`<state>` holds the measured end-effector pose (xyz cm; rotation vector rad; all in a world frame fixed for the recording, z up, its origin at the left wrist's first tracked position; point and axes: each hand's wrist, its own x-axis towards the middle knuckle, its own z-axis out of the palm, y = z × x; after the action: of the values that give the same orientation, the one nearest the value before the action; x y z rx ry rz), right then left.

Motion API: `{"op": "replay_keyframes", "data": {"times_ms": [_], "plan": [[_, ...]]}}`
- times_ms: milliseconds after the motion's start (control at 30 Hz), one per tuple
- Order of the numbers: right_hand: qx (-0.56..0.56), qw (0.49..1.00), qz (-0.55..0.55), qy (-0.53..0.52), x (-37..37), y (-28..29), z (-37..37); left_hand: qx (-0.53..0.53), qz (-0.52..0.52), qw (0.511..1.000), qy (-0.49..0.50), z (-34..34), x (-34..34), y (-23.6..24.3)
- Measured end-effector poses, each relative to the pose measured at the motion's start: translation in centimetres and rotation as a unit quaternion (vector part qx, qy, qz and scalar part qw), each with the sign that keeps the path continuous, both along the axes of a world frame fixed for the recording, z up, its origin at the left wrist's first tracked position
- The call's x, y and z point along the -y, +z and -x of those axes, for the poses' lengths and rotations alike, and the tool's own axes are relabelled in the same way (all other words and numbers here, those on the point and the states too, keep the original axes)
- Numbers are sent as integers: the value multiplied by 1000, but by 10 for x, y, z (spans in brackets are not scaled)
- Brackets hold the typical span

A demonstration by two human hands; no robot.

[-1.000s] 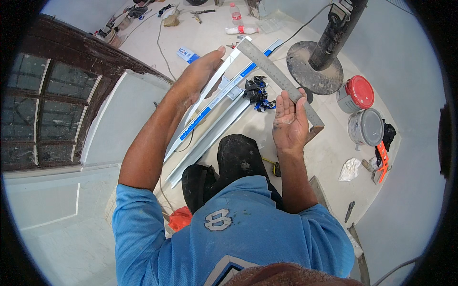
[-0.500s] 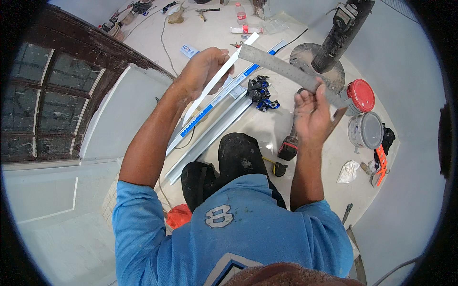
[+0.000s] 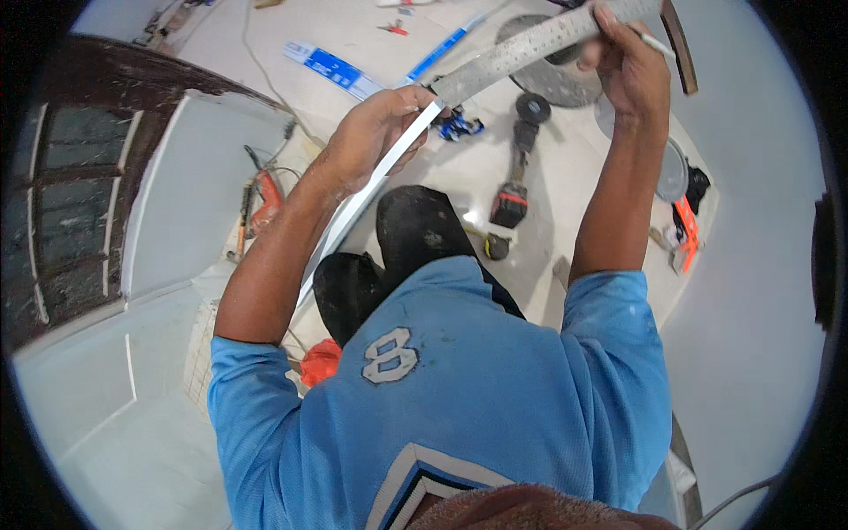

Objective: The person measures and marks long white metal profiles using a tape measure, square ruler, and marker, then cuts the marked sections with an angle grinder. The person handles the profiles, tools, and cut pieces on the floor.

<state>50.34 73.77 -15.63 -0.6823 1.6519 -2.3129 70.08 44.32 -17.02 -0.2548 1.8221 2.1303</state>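
Observation:
My left hand [image 3: 375,132] is closed around a long white trim strip [image 3: 367,190], near its upper end. The strip slants down beside my left knee. My right hand [image 3: 632,75] grips a try square by its worn steel blade [image 3: 517,60]. The blade's far tip meets the strip's end at my left fingertips. The square's dark wooden stock [image 3: 678,49] is beyond my right hand. A thin white stick, perhaps a pencil [image 3: 655,44], pokes out from my right fingers.
A cordless angle grinder [image 3: 521,159] and a tape measure [image 3: 496,246] lie on the floor ahead of my knees. A red drill [image 3: 266,201] is at the left. Blue-and-white strips [image 3: 336,69], a round metal base [image 3: 517,79], a grey-lidded bucket [image 3: 674,172] and an orange tool [image 3: 686,234] surround me.
My right hand has moved up and right, and the square's blade has swung to slope upward to the right. The strip's end has dropped slightly. My view has shifted.

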Motion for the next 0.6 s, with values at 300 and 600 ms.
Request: {"op": "replay_keyframes", "data": {"times_ms": [300, 600], "plan": [[115, 991, -61, -24, -46, -11, -1, 64, -36, 995, -74, -26, -51, -37], [29, 974, -223, -28, -58, 1, -52, -29, 80, 991, -102, -25, -52, -69]]}}
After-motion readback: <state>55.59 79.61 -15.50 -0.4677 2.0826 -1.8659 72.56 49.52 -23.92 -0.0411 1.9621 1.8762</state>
